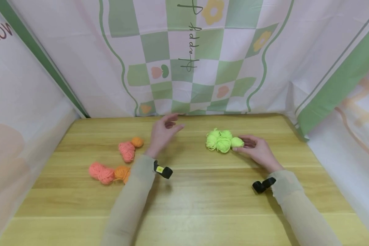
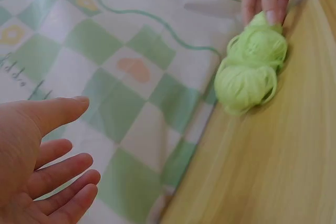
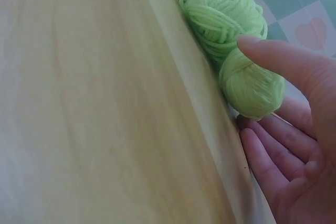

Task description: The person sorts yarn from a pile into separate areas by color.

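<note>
My right hand [image 1: 255,150] holds a small, pale yellow-green yarn ball [image 3: 252,87] between thumb and fingers at the right end of a green cluster. Bright green yarn balls [image 1: 223,140] lie bunched against its left side on the table, loose strands looping out. In the left wrist view the green yarn [image 2: 244,85] runs out from beneath the right fingertips. My left hand [image 1: 163,133] is raised above the table between the orange and green yarn, its fingers spread loosely and holding nothing. The left wrist view shows this hand [image 2: 47,166] with thumb and fingers apart.
Left of my left arm lie a coral yarn skein [image 1: 127,151] with a small orange ball [image 1: 137,142]. Nearer, another coral skein [image 1: 101,173] touches an orange ball [image 1: 121,173], partly hidden by the sleeve. A checked curtain [image 1: 196,75] hangs along the wooden table's [image 1: 203,198] far edge.
</note>
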Demonstrator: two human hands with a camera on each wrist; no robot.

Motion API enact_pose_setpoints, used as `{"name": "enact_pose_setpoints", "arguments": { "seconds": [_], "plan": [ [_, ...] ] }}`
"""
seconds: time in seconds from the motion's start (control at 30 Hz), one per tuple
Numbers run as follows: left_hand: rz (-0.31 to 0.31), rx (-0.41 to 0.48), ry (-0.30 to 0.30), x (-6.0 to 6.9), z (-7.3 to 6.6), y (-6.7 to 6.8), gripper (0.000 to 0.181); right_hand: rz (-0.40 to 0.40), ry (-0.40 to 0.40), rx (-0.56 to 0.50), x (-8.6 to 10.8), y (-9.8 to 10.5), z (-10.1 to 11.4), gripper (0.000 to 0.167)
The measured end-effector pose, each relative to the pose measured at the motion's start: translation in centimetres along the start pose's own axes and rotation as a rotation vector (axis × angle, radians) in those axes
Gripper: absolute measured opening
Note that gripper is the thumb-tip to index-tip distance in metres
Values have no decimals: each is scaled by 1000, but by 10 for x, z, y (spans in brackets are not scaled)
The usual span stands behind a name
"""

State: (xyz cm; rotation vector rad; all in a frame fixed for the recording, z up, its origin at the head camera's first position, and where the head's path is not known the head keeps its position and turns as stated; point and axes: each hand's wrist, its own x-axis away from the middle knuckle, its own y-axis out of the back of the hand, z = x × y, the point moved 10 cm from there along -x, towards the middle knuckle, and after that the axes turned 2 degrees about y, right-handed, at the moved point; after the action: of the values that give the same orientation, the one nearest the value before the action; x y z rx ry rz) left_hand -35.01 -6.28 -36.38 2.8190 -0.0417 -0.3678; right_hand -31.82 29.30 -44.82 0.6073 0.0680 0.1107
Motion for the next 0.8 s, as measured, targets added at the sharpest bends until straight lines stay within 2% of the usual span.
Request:
{"name": "enact_pose_setpoints", "arguments": {
  "seconds": [0.3,0.47,0.63,0.8],
  "plan": [
    [-71,-36,-23,7,2,60,47,51,6,-32,3,-1,6,85],
    [-91,-96,-9,12,11,90,47,30,12,-32,6,7,10,95],
    [-71,-158,20,16,20,111,50,-22,61,-28,5,16,26,96],
    [-31,-200,39,21,31,123,52,-48,83,-19,6,16,49,95]
  ]
}}
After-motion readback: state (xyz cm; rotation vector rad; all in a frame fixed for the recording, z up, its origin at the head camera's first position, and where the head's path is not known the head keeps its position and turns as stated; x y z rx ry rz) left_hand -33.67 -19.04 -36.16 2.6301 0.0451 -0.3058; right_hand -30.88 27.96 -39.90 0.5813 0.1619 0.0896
